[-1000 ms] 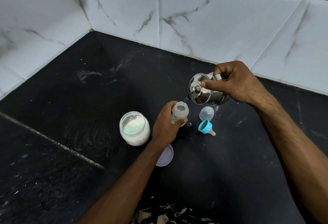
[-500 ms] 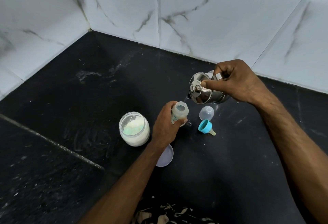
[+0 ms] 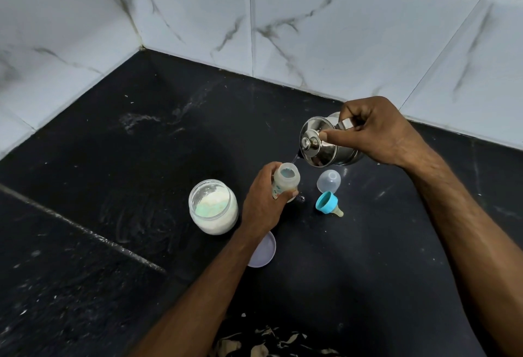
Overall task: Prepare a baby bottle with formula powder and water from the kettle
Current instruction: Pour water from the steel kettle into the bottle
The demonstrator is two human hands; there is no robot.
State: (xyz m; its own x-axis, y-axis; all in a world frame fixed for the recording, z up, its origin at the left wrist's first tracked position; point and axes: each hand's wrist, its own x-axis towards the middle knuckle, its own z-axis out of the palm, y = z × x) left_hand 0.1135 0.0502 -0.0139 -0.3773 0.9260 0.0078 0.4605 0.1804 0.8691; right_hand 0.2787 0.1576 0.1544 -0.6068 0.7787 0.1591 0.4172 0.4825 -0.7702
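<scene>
My left hand (image 3: 261, 201) grips the open baby bottle (image 3: 286, 179), which stands upright on the black counter (image 3: 141, 186). Above and right of it, my right hand (image 3: 376, 130) holds a steel kettle (image 3: 322, 147) by its handle, with the thumb pressing the lid. The kettle is tilted left, and a thin stream of water runs from its spout into the bottle's mouth. An open glass jar of white formula powder (image 3: 213, 206) stands left of the bottle.
The bottle's clear cap (image 3: 328, 181) and its blue ring with teat (image 3: 327, 202) lie right of the bottle. The jar's pale lid (image 3: 264, 249) lies partly under my left forearm. Marble-tiled walls (image 3: 339, 31) meet in a corner behind the counter.
The kettle has stayed tilted over the bottle with water still running. Both hands have held almost the same place.
</scene>
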